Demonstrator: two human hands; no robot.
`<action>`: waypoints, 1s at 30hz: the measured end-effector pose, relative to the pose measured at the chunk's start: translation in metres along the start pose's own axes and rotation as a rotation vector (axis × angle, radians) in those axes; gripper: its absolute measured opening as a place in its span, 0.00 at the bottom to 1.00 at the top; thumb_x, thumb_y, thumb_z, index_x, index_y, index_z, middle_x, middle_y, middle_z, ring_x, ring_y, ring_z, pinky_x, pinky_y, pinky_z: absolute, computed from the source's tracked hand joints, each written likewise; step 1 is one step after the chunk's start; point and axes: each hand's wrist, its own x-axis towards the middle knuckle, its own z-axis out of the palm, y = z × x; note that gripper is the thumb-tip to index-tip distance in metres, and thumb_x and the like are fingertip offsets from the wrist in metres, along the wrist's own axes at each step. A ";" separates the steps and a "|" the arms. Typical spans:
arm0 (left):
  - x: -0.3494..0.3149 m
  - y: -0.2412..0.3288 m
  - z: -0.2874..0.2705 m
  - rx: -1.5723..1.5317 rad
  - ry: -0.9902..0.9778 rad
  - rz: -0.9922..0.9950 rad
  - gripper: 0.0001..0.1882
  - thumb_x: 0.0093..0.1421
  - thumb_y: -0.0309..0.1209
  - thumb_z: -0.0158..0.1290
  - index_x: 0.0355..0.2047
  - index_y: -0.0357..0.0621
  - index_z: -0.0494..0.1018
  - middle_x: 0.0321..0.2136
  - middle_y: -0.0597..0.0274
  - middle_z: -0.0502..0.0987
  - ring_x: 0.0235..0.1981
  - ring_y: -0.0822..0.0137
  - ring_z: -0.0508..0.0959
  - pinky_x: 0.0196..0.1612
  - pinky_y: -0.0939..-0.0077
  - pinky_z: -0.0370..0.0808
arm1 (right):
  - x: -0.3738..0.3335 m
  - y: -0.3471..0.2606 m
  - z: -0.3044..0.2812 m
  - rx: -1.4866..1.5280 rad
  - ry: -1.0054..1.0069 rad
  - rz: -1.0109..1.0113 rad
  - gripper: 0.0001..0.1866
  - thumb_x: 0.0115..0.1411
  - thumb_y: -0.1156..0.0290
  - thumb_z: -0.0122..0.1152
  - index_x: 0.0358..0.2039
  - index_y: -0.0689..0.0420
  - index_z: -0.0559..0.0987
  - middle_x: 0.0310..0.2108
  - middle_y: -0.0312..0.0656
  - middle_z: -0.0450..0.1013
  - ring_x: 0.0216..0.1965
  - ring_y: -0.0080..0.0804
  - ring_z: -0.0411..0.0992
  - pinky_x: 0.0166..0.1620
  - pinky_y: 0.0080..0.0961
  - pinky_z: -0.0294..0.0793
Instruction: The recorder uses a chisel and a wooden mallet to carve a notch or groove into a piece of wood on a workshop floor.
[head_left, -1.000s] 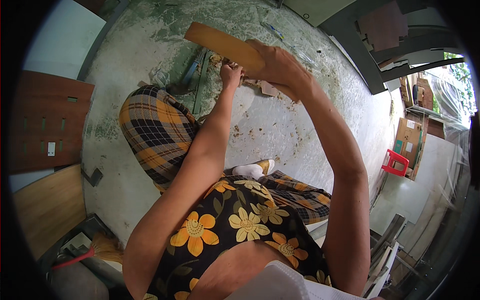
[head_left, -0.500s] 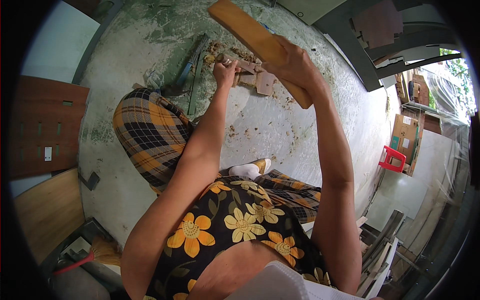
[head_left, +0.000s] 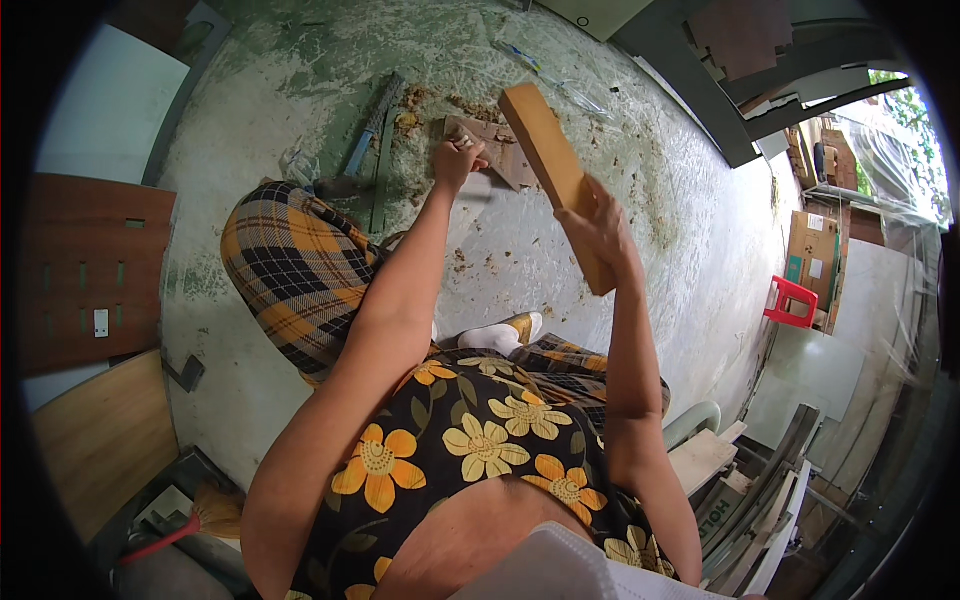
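Note:
My right hand (head_left: pixel 604 228) is wrapped round a long, squared wooden block (head_left: pixel 545 145), held tilted above the floor with its far end up and to the left. My left hand (head_left: pixel 455 165) is closed round what looks like a wooden-handled chisel (head_left: pixel 458 133); its blade is mostly hidden by my fingers. Under and beside that hand lies a brown wooden piece (head_left: pixel 508 155) on the floor, partly covered by the raised block. Wood chips (head_left: pixel 430 100) are scattered around it.
Left of the work lie a blue-handled tool (head_left: pixel 362 150) and a narrow green strip (head_left: pixel 383 180). A clear plastic piece (head_left: pixel 590 100) is beyond the block. A red stool (head_left: pixel 792 302) stands at right, and wood offcuts (head_left: pixel 765 500) are piled at lower right.
The wooden block has come down and nearer to me in my right hand, and stands steeper. My left hand has shifted slightly nearer, and the brown wooden piece now lies at another angle.

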 end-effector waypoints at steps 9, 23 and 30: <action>0.022 -0.009 -0.017 -0.267 0.481 -0.142 0.17 0.59 0.33 0.60 0.38 0.29 0.70 0.26 0.49 0.80 0.19 0.61 0.82 0.18 0.76 0.77 | -0.066 0.111 0.073 0.495 0.124 0.257 0.27 0.52 0.64 0.67 0.51 0.63 0.73 0.33 0.43 0.77 0.33 0.28 0.75 0.37 0.27 0.75; -0.001 -0.088 -0.081 -0.712 0.439 -0.553 0.27 0.66 0.53 0.44 0.49 0.40 0.64 0.36 0.51 0.78 0.34 0.56 0.81 0.42 0.58 0.78 | -0.009 0.103 0.197 0.403 0.296 0.174 0.35 0.52 0.59 0.69 0.57 0.62 0.69 0.45 0.55 0.76 0.47 0.47 0.75 0.51 0.37 0.73; -0.040 -0.065 -0.004 -0.089 0.073 -0.893 0.30 0.66 0.55 0.40 0.50 0.38 0.63 0.43 0.46 0.78 0.38 0.50 0.81 0.45 0.48 0.74 | -0.013 0.121 0.157 0.132 0.199 0.235 0.43 0.52 0.53 0.68 0.62 0.66 0.64 0.49 0.65 0.71 0.51 0.60 0.71 0.55 0.41 0.71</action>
